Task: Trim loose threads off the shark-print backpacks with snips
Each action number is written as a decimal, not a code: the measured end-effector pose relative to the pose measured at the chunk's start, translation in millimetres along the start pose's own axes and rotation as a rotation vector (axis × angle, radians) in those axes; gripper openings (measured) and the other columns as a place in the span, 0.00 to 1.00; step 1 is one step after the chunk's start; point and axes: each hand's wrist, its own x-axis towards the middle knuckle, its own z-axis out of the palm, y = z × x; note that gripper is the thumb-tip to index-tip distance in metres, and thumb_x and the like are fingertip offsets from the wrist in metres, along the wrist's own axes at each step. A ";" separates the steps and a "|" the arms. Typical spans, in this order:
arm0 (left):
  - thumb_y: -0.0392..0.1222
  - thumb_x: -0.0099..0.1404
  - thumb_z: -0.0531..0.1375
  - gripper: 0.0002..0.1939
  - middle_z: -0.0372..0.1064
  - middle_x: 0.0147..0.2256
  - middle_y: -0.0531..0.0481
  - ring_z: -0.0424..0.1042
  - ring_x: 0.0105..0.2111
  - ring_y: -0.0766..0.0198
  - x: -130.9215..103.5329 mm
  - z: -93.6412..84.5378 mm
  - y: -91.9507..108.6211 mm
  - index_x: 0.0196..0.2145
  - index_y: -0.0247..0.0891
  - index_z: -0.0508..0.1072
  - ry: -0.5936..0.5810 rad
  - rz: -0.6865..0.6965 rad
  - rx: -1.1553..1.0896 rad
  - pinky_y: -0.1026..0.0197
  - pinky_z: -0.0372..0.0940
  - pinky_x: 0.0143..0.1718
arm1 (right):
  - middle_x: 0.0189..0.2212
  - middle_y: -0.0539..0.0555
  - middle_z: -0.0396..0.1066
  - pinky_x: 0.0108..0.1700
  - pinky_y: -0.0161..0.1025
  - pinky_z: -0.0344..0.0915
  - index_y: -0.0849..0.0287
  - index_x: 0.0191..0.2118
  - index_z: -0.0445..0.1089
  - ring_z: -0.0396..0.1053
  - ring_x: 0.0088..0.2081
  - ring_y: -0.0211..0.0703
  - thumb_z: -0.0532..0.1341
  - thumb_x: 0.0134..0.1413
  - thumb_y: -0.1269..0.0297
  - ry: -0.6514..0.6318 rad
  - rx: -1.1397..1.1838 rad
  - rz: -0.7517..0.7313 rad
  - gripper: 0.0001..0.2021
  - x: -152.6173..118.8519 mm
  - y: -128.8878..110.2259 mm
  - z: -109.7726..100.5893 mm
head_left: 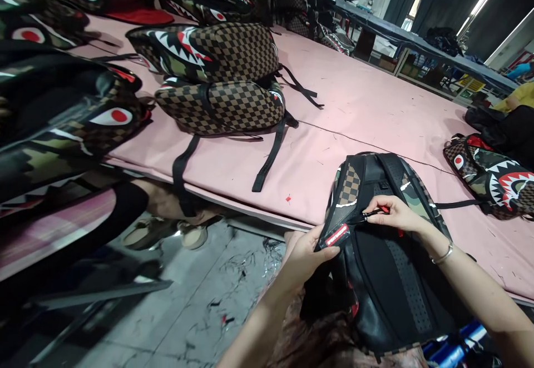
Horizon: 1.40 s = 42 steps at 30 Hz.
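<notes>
A black backpack with checkered and camouflage panels leans against the table edge, its padded straps facing up. My left hand grips the bag's left edge beside a red label, thumb on top and fingers partly hidden beneath. Near the top of the straps, my right hand pinches a small tool or pull with red and black parts, its tip at the black fabric right of the label. The fingers cover most of that item.
Two checkered bags are stacked on the pink table. More shark-face bags crowd the left side, and another bag lies at the right near a person's yellow sleeve. Thread scraps litter the floor.
</notes>
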 end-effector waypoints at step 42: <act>0.42 0.48 0.66 0.29 0.69 0.41 0.47 0.65 0.43 0.55 -0.5 0.3 7.4 0.48 0.35 0.68 -0.225 -0.005 0.005 0.60 0.60 0.42 | 0.29 0.52 0.69 0.32 0.34 0.62 0.61 0.35 0.70 0.64 0.29 0.37 0.62 0.50 0.60 -0.037 -0.319 -0.334 0.10 21.9 -27.8 11.5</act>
